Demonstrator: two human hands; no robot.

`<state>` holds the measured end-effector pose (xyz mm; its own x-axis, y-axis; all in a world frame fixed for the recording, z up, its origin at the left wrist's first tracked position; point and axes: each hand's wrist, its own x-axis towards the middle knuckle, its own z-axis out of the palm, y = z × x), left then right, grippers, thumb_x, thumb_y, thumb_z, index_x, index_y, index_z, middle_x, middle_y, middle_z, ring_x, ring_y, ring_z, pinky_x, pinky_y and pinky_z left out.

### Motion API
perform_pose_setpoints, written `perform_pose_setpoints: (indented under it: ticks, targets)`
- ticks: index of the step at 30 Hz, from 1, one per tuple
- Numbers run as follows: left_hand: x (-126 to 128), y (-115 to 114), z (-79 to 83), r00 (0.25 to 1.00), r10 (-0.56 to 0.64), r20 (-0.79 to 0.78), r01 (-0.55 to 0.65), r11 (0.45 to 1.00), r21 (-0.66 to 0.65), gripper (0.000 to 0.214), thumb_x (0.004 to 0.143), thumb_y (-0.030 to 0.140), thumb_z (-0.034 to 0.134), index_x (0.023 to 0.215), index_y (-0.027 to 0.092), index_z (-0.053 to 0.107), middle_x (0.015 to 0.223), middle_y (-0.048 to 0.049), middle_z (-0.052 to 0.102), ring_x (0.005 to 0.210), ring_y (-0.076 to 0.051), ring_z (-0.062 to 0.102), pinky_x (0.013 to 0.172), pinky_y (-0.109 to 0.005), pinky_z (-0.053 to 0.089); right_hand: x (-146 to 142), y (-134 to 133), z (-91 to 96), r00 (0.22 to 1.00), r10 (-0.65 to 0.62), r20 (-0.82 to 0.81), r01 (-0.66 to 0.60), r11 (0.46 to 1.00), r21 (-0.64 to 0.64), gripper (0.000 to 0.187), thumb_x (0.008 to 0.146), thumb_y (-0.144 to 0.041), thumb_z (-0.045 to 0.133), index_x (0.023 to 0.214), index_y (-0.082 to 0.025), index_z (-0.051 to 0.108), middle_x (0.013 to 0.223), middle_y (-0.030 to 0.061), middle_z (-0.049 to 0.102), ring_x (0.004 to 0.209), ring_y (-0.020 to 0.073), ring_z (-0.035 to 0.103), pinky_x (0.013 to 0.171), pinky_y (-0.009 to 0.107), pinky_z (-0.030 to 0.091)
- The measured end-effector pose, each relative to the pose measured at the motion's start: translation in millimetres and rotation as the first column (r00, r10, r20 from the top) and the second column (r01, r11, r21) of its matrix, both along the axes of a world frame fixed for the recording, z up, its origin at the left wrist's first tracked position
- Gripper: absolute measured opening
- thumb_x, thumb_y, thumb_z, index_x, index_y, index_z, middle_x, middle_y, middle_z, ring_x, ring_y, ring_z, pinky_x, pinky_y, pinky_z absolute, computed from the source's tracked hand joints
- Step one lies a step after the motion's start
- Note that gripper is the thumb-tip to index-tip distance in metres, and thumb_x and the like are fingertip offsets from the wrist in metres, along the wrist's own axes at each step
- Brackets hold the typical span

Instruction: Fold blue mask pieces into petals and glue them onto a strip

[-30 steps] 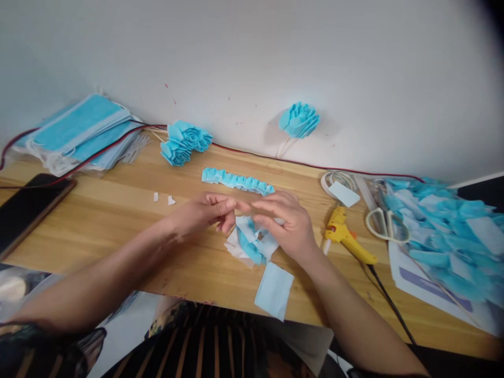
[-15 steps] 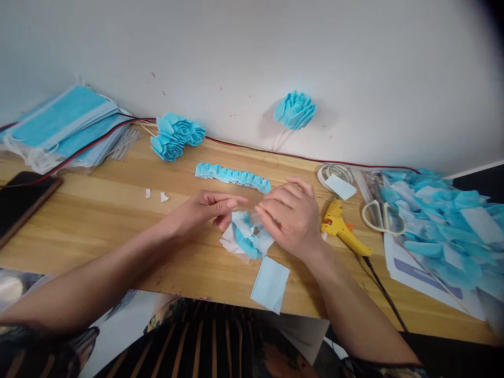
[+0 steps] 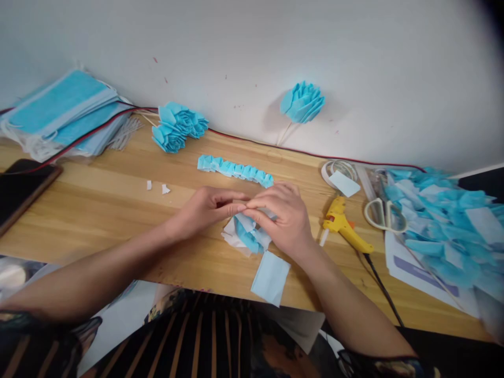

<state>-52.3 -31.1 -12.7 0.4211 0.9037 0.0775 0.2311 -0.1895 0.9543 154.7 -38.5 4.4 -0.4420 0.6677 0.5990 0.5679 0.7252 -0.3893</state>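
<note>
Over a loose pile of blue and white fabric scraps, my left hand and my right hand meet at the fingertips. Both are closed in a pinch; whatever lies between the fingers is hidden or too small to name. A row of folded light blue petals lies just beyond my fingers. Close below my right hand, a pale blue rectangular piece rests at the table's front edge.
Blue fabric flowers lie at the back, and another flower leans on the wall. Face masks and a phone are left. On the right are a yellow glue gun, tape, scissors and many petals.
My hands have come together: the fingertips, apart before, now touch. The view has shifted slightly. The things on the table have stayed in place.
</note>
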Motion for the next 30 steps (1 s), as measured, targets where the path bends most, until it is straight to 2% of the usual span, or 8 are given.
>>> perform_pose_setpoints:
  ticks: [4, 6, 9, 13, 15, 18, 22, 30]
  targets:
    - [0.5, -1.7, -3.5, 0.996, 0.066, -0.058, -0.059, 0.992, 0.109, 0.028, 0.086, 0.041, 0.072, 0.104, 0.021, 0.080, 0.104, -0.0051, 0.080, 0.089, -0.018, 0.073, 0.078, -0.024, 0.055, 0.7, -3.5, 4.7, 0.981, -0.045, 0.187, 0.015, 0.987, 0.163, 0.017, 0.095, -0.024, 0.064, 0.079, -0.025, 0.069, 0.077, -0.0047, 0.074, 0.076, 0.0136, 0.064, 0.100, 0.039, 0.038]
    - [0.5, -1.1, -2.1, 0.998, 0.059, -0.036, -0.055, 0.994, 0.098, 0.029, 0.084, 0.042, 0.073, 0.102, 0.021, 0.081, 0.103, -0.0055, 0.080, 0.088, -0.018, 0.073, 0.078, -0.025, 0.055, 3.3, -3.5, 8.5, 0.980, -0.004, 0.199, -0.025, 0.990, 0.139, 0.019, 0.096, -0.023, 0.062, 0.078, -0.025, 0.068, 0.078, -0.0047, 0.074, 0.077, 0.0138, 0.063, 0.102, 0.040, 0.037]
    - [-0.3, 0.4, 2.5, 0.999, 0.035, 0.011, -0.035, 0.999, 0.025, 0.036, 0.081, 0.049, 0.076, 0.101, 0.019, 0.081, 0.096, -0.0058, 0.080, 0.081, -0.018, 0.070, 0.072, -0.026, 0.054, 9.3, -0.2, 12.1, 0.993, 0.115, 0.009, -0.113, 0.984, -0.135, 0.019, 0.096, -0.026, 0.060, 0.078, -0.023, 0.066, 0.078, -0.0026, 0.071, 0.077, 0.0145, 0.062, 0.094, 0.038, 0.044]
    - [-1.7, 0.9, 6.1, 0.998, 0.064, -0.018, -0.063, 0.997, 0.036, 0.039, 0.082, 0.048, 0.075, 0.104, 0.017, 0.080, 0.081, -0.0043, 0.077, 0.063, -0.012, 0.057, 0.057, -0.024, 0.044, 13.3, 4.8, 7.4, 0.947, 0.013, -0.322, -0.200, 0.808, -0.554, 0.020, 0.095, -0.033, 0.060, 0.080, -0.022, 0.067, 0.078, -0.0011, 0.068, 0.074, 0.0135, 0.062, 0.071, 0.029, 0.049]
    - [-1.7, 0.2, 6.1, 0.995, 0.098, -0.028, -0.096, 0.991, 0.092, 0.037, 0.083, 0.047, 0.075, 0.105, 0.019, 0.080, 0.074, -0.0027, 0.074, 0.058, -0.011, 0.050, 0.053, -0.024, 0.038, 11.4, 5.2, 3.7, 0.916, -0.074, -0.395, -0.225, 0.720, -0.657, 0.020, 0.093, -0.036, 0.061, 0.083, -0.021, 0.070, 0.079, -0.0004, 0.070, 0.073, 0.0129, 0.063, 0.067, 0.027, 0.050]
    - [-0.5, -1.0, 5.8, 0.993, 0.118, -0.003, -0.115, 0.971, 0.207, 0.033, 0.084, 0.045, 0.074, 0.106, 0.020, 0.079, 0.069, -0.0012, 0.070, 0.058, -0.011, 0.048, 0.055, -0.025, 0.039, 6.5, 3.8, 1.9, 0.897, -0.137, -0.421, -0.230, 0.669, -0.707, 0.021, 0.092, -0.036, 0.062, 0.082, -0.020, 0.072, 0.078, 0.0000, 0.071, 0.072, 0.0122, 0.064, 0.067, 0.025, 0.050]
    - [3.2, -1.3, 5.8, 0.997, 0.073, 0.020, -0.075, 0.918, 0.389, 0.027, 0.086, 0.042, 0.074, 0.102, 0.021, 0.078, 0.074, -0.0026, 0.071, 0.067, -0.014, 0.058, 0.069, -0.029, 0.047, 2.0, 1.2, 3.4, 0.911, -0.145, -0.385, -0.185, 0.691, -0.699, 0.023, 0.091, -0.037, 0.063, 0.081, -0.020, 0.074, 0.077, 0.0000, 0.073, 0.072, 0.0125, 0.066, 0.066, 0.024, 0.051]
    - [7.4, 2.4, -3.1, 0.984, 0.140, -0.107, -0.048, 0.797, 0.601, 0.022, 0.092, 0.037, 0.066, 0.078, 0.020, 0.071, 0.073, -0.0051, 0.070, 0.075, -0.019, 0.061, 0.076, -0.034, 0.044, 0.4, -0.6, -1.1, 0.979, 0.027, -0.204, -0.131, 0.845, -0.518, 0.029, 0.096, -0.032, 0.056, 0.079, -0.021, 0.076, 0.071, -0.0005, 0.071, 0.068, 0.0130, 0.063, 0.070, 0.028, 0.050]
